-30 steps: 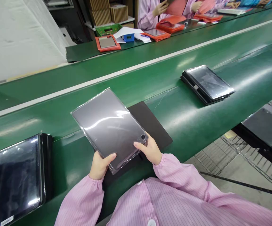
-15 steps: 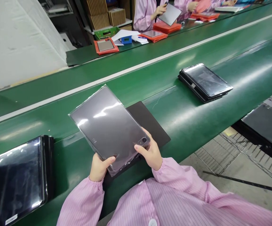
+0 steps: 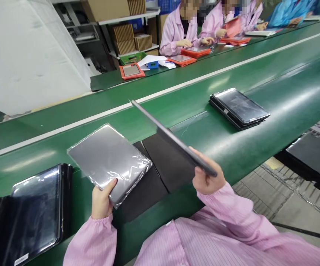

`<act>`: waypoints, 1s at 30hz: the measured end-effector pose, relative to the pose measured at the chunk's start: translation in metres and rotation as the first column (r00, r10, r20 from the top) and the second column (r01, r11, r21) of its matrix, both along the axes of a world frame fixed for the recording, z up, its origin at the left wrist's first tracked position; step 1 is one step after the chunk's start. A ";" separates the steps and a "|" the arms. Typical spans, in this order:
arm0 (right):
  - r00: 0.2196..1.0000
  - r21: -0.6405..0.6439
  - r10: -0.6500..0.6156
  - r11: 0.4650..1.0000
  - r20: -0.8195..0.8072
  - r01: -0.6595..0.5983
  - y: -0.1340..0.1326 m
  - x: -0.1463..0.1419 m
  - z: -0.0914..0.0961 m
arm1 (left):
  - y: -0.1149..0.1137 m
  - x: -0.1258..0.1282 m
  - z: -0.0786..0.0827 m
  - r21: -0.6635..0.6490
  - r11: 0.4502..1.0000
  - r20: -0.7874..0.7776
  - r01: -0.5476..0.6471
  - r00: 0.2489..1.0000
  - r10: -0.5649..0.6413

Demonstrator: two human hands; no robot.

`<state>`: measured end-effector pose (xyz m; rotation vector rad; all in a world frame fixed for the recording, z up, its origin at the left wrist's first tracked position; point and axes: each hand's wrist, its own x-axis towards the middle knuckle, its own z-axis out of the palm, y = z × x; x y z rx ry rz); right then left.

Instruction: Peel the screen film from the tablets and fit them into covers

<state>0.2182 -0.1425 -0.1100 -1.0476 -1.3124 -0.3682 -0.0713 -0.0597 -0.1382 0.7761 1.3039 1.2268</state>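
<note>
My left hand (image 3: 103, 199) grips the near corner of a flat grey tablet-like slab (image 3: 104, 151) in clear, crinkled plastic film, thumb on top. In my right hand (image 3: 208, 177) is a thin dark tablet (image 3: 173, 138), seen almost edge-on and tilted up to the left; its faces are mostly hidden. Below both lies a dark folding cover (image 3: 165, 162), spread flat on the green belt with a seam between its panels. The film-wrapped slab overlaps the cover's left panel.
A stack of dark tablets (image 3: 38, 207) stands at the left, another stack (image 3: 239, 109) at the right on the green belt (image 3: 93, 127). A dark flat slab (image 3: 315, 151) rests on a lower rack. Co-workers in pink (image 3: 173, 33) sit across the belt beside orange sleeves (image 3: 194, 53).
Both hands were on one film-covered tablet; now they are apart, each with a flat piece. My right hand has moved right and turned its tablet edge-on. More of the dark cover shows.
</note>
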 end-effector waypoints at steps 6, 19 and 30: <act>0.812 -0.058 0.089 0.996 0.576 -0.068 -0.007 0.044 -0.003 | 0.006 -0.012 0.000 -0.072 0.988 0.125 -0.137 0.982 0.145; 0.477 -0.369 0.436 0.900 0.763 -0.232 -0.020 0.032 -0.054 | 0.006 -0.002 -0.006 -0.200 0.976 0.213 -0.091 0.968 0.134; 0.439 -0.500 0.587 0.809 0.680 -0.307 -0.006 0.034 -0.063 | 0.005 -0.005 -0.019 -0.095 0.989 0.171 0.112 0.981 -0.094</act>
